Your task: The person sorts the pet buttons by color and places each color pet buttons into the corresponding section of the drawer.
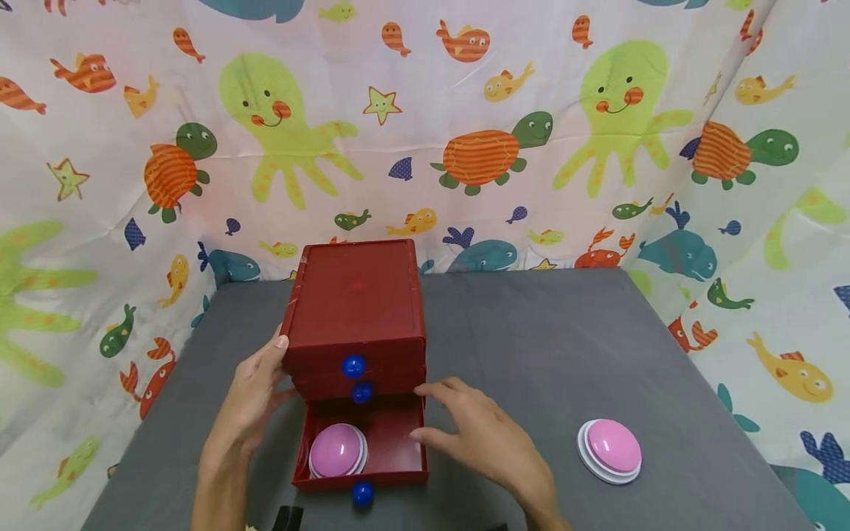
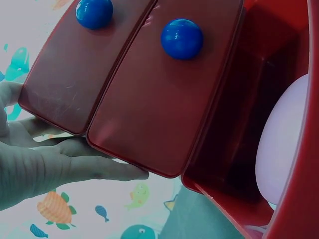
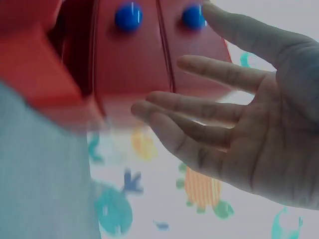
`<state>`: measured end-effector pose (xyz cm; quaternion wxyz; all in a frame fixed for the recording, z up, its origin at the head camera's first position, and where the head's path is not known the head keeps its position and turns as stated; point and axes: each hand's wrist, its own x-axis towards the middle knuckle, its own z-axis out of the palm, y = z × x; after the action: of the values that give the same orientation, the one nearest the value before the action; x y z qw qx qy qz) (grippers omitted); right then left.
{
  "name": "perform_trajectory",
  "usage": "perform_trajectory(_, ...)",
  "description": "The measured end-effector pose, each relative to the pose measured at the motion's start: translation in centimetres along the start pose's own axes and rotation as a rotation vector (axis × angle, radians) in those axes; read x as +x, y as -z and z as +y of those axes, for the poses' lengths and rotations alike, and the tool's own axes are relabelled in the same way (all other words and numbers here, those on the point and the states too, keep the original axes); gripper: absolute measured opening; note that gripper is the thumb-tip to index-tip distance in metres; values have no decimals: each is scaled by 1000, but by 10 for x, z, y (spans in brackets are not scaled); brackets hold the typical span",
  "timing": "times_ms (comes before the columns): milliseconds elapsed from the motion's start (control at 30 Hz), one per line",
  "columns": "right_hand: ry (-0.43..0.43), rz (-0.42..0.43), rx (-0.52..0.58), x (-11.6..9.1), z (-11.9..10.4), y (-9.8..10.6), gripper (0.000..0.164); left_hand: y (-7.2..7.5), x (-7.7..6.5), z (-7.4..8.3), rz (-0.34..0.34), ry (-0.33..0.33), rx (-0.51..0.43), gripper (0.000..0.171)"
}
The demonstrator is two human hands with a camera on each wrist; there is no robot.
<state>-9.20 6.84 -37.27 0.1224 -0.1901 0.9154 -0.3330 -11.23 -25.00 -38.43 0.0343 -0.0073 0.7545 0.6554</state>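
Note:
A dark red drawer box (image 1: 358,295) with three drawers and round blue knobs stands on the grey table. Its bottom drawer (image 1: 405,442) is pulled out, and a pink domed button with a white base (image 1: 335,450) lies in its left part. My left hand (image 1: 249,391) rests against the box's left side, thumb at the upper front corner; in the left wrist view the fingers (image 2: 104,168) lie straight along that side. My right hand (image 1: 481,431) is beside the box's right front, holding nothing, with its fingers (image 3: 209,112) extended and spread in the right wrist view.
Another pink domed button on a white base (image 1: 614,446) sits on the grey table (image 1: 531,346) to the right. Behind and at both sides hangs a white curtain (image 1: 425,96) printed with sea animals. A small black object (image 1: 288,518) shows at the bottom edge.

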Motion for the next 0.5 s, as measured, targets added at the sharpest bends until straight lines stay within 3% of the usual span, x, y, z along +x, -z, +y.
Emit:
perform_trajectory(233, -227, 216, -243, -8, 61, 22, 56, 2, -1, -2, -13, -26, -15, 66)
perform_trajectory(333, -290, 243, -333, -17, 92, 24, 60, 2, -1, -1, -16, -36, -19, 66)
perform_trajectory(500, -446, 208, -345, -31, 133, 23, 67, 3, -2, -1, -15, -31, -6, 66)
